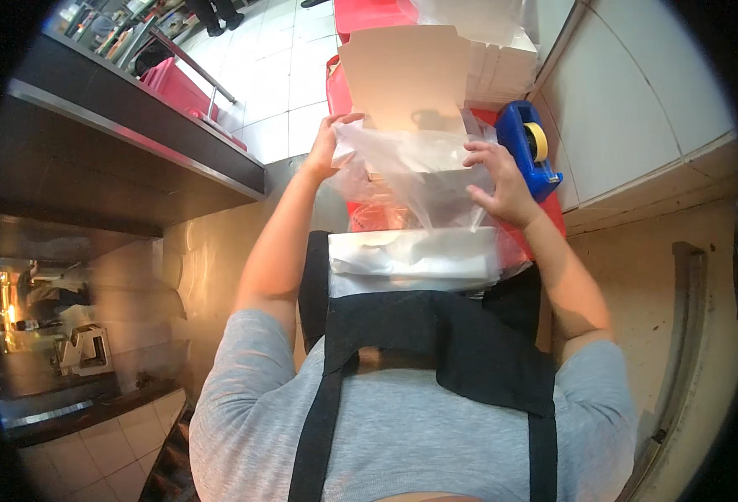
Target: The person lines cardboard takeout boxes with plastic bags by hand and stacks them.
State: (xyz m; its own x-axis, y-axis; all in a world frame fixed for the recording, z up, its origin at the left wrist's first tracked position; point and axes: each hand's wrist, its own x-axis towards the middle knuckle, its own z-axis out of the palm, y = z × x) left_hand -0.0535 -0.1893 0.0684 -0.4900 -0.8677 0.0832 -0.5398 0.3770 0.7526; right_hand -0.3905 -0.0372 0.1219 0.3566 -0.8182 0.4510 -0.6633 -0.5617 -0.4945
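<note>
A thin clear plastic bag (419,180) is spread between my hands, over a white cardboard box whose flap (406,79) stands up behind it. At the bag's left edge, my left hand (327,149) is closed on the film; its fingertips are partly covered by the plastic. My right hand (505,184) is at the bag's right side, thumb and fingers apart, near or touching the film. Nearer to me, a stack of flat clear plastic bags (411,255) rests by my lap, against my black apron (402,322).
A blue tape dispenser (515,134) with a yellow roll stands right of the box on a red surface (553,213). White boxes (503,71) in plastic are behind. A tiled wall (637,109) borders the right; a metal counter (134,159) is at the left. Someone's dark shoes (225,25) show far off.
</note>
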